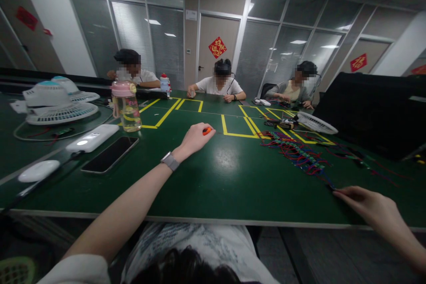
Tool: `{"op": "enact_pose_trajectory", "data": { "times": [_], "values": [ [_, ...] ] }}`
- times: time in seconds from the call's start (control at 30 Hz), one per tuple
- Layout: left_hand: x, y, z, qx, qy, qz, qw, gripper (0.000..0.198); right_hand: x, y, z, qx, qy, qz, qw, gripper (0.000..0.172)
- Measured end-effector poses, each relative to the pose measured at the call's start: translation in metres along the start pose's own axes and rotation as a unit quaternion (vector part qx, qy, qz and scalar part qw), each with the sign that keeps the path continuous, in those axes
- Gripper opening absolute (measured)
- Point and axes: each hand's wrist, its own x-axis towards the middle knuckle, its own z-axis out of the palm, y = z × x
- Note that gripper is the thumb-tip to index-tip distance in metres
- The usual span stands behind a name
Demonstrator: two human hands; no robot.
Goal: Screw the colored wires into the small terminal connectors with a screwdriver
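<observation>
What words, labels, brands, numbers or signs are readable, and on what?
"福": red paper diamond on the beige right door.
Perhaps "招財進寶", blurred: red paper diamond on the beige middle door.
Too small or blurred: white rectangular plaque left of that door; dark red paper diamond, far left; lettering on the clear bottle with pink lid; grey print on the white shirt; white label on the large black panel.
No readable brands or numbers.

Part-hidden orange object (pixel 207 131) (left hand (pixel 195 137))
</observation>
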Motion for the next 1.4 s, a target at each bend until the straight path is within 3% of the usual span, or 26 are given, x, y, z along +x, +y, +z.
{"op": "enact_pose_trajectory", "data": {
  "times": [0.23, 0.47, 0.73, 1.1, 1.4],
  "values": [
    [0.0, -0.002, 0.002, 0.005, -0.003, 0.003, 1.0, 0.03, -0.001, 0.015, -0.011, 0.071, -0.012, -0.089, 0.993, 0.037],
    [-0.001, -0.003, 0.004, 0.003, -0.003, 0.006, 1.0, 0.029, -0.003, 0.012, -0.016, 0.066, -0.039, -0.082, 0.994, 0.038],
    [-0.001, -0.003, 0.003, 0.002, -0.006, 0.001, 1.0, 0.03, -0.004, 0.007, -0.013, 0.061, -0.017, -0.052, 0.997, 0.041],
    [0.0, -0.005, 0.006, 0.002, -0.003, 0.005, 1.0, 0.029, 0.0, 0.013, -0.005, 0.058, 0.052, -0.131, 0.988, 0.041],
    [-0.001, -0.003, 0.004, 0.007, -0.01, 0.0, 1.0, 0.031, -0.003, 0.014, -0.006, 0.091, 0.063, -0.093, 0.99, 0.037]
  ]
}}
